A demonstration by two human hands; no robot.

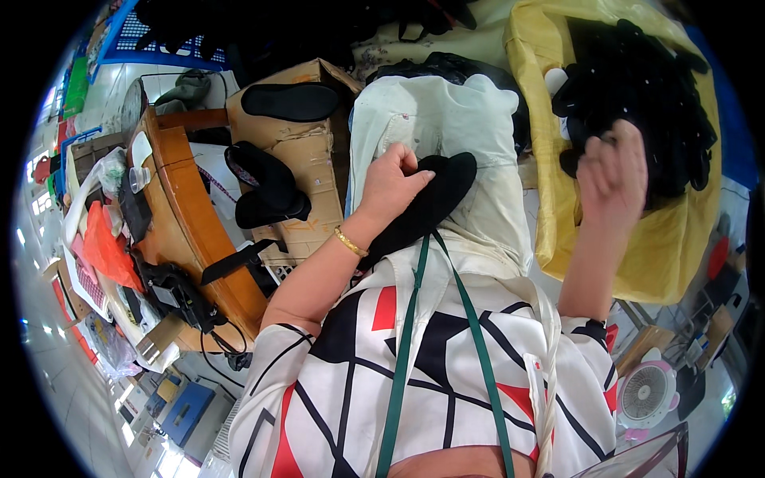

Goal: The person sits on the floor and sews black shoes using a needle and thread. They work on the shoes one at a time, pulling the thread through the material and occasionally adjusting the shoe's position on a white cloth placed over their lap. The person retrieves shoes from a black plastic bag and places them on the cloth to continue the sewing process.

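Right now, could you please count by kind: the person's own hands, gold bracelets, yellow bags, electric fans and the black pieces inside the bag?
Left hand and right hand: 2
Gold bracelet: 1
Yellow bag: 1
Electric fan: 1
Total: 5
Black pieces in the bag overlap too much to count.

The footwear [450, 183] is black, the sack [653, 255] yellow (the straps [404, 354] green)

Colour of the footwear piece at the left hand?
Black: the footwear piece at the left hand shows best in the head view.
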